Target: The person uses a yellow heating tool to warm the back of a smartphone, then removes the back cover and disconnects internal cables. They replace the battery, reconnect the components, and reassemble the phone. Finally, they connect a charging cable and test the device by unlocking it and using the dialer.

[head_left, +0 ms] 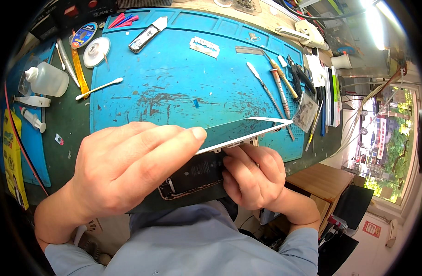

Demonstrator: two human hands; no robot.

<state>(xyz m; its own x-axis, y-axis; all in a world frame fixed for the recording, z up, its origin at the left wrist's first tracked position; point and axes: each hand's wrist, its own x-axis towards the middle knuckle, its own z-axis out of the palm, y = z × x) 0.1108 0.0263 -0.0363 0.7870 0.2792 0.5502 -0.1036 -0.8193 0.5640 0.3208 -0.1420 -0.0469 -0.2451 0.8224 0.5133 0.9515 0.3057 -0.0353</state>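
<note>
A white-framed phone screen [241,132] is tilted up over the opened phone body [197,171], which shows a black battery and a metal rim. My left hand [123,168] is closed on the screen's left part, thumb tip at its lower edge and fingers across the top. Beneath the raised screen, my right hand [254,175] has its fingers curled in close to the phone's inner parts near the screen's underside. The screen covers those fingertips in part, so whatever they pinch cannot be made out.
A scratched blue repair mat [174,73] spreads beyond the phone. On its right lie a metal spudger [261,83], tweezers and black pliers [297,76]. A razor blade [204,47] lies at the back. Leftward are a cotton swab [99,89] and a plastic bottle [49,80].
</note>
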